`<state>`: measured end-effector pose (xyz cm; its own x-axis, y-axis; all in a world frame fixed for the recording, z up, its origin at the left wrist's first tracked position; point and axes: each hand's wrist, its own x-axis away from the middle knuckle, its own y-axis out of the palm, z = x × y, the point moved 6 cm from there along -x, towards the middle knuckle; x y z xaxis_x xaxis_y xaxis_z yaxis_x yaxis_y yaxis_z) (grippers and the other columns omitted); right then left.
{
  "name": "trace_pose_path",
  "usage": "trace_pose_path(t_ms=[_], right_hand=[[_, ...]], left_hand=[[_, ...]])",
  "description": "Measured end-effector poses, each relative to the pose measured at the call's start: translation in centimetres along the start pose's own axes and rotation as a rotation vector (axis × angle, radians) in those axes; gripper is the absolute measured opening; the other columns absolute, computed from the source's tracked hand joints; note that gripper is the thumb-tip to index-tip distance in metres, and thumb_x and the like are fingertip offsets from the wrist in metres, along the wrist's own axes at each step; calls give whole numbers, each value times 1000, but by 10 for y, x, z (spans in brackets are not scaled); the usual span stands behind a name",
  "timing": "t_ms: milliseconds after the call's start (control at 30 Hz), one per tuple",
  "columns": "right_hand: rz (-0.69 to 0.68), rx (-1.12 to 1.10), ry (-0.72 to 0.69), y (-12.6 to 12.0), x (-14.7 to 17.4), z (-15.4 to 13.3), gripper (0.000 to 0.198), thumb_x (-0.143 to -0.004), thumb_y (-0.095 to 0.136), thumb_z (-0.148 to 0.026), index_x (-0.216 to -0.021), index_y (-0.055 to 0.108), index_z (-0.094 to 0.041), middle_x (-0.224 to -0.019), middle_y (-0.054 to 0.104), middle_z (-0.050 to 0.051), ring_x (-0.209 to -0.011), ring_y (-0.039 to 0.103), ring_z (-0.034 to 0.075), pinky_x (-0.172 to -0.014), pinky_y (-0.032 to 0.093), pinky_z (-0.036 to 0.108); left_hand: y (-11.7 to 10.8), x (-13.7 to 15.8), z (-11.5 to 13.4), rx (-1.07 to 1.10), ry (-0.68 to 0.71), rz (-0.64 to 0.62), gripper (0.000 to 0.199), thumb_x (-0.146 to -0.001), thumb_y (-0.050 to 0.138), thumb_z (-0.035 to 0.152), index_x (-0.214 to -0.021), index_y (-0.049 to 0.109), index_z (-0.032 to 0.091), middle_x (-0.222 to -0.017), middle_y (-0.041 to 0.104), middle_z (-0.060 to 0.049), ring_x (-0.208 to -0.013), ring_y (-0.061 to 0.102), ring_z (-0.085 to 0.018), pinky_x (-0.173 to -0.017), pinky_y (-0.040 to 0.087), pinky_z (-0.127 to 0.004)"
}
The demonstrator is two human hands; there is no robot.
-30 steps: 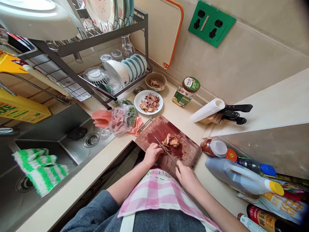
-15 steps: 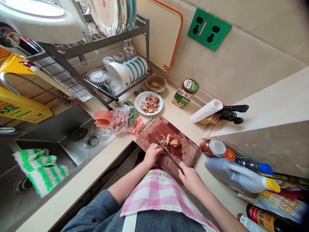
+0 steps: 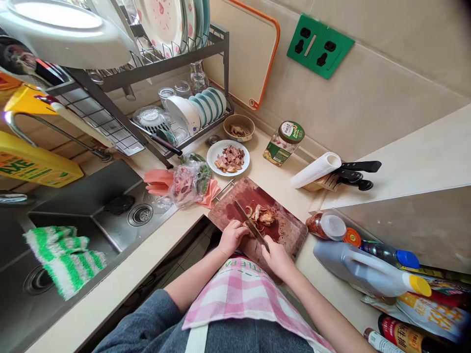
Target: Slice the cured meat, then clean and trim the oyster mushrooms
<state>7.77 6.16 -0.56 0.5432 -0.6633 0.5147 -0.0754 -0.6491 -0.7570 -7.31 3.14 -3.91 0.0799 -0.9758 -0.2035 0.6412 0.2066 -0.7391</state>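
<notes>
Head view: white plate far on the bench, holding cut meat slices; woven basket behind it with brownish bits. Nearer, dark red cutting board carrying the meat piece. Left hand curled, fingers together, pressing the meat. Right hand clamped on the knife, blade angled across the meat.

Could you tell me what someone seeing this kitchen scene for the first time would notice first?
The eye goes first to the dark red cutting board at the counter's edge, where the right hand holds a knife over sliced meat and the left hand steadies it. Behind it stands a white plate of cut meat, and on the wall above, a bright green socket panel stands out.
</notes>
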Motion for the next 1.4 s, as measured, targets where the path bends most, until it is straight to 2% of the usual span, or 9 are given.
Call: trace_pose_path(t_ms=[200,300,533,700,867,1000,1200,1300,1400], right_hand=[[-57,20,-7,-5,41,26,15,-89,34,-27,-94,48,-22,-68,64,2,-62,61,15,-52,27,22],[-85,61,33,-1,33,17,16,-89,34,-25,-95,48,-21,-70,65,3,-62,61,16,-52,26,23],[-17,72,-13,-1,-21,-18,17,-89,36,-25,-99,49,-19,-79,67,7,-69,62,17,-55,27,24],[-47,-49,-21,-5,7,8,16,-88,36,-24,-96,49,-20,-74,65,4,-68,61,16,-56,29,22],[-68,-23,-10,-11,45,26,16,-89,34,-26,-94,48,-21,-71,64,2,-64,60,15,-54,27,22],[-113,60,26,-4,32,14,15,-89,34,-24,-94,48,-20,-71,65,4,-64,61,16,-52,26,23],[-38,104,-20,5,-15,-19,17,-90,34,-23,-99,47,-19,-82,67,8,-72,63,16,-56,28,24],[-56,67,-17,5,-7,-6,16,-89,34,-23,-98,47,-19,-79,67,6,-69,62,16,-55,28,24],[-69,20,-6,-1,18,16,16,-89,33,-24,-95,48,-20,-72,65,4,-66,61,17,-54,26,24]], left_hand=[[0,-1,1,3,0,-21,29,-90,42,28,-82,70,25,-73,54,-2,-77,47,-14,-71,40,-25],[1,0,0,-23,-2,3,30,-91,41,26,-81,69,24,-69,52,-2,-76,46,-14,-69,40,-24],[2,4,-1,-44,9,31,30,-90,42,26,-78,69,22,-64,46,-1,-70,44,-13,-64,38,-23],[-3,4,2,-64,17,34,30,-90,42,25,-79,69,23,-64,46,-1,-69,43,-13,-64,38,-23],[-4,1,6,-66,3,22,29,-90,42,24,-80,69,24,-67,49,-1,-72,44,-14,-67,39,-23],[-1,1,3,-61,-46,-11,30,-90,42,25,-79,69,24,-67,50,-2,-73,45,-14,-67,40,-24],[1,4,-1,-12,-62,-9,29,-90,42,27,-82,70,25,-67,50,-2,-73,46,-14,-65,40,-23],[0,5,-2,-39,-59,7,31,-90,42,27,-79,70,24,-63,47,-1,-69,45,-14,-61,39,-23],[-1,5,-2,-46,-38,7,33,-91,40,28,-78,70,24,-65,49,-2,-70,45,-14,-63,39,-24]])
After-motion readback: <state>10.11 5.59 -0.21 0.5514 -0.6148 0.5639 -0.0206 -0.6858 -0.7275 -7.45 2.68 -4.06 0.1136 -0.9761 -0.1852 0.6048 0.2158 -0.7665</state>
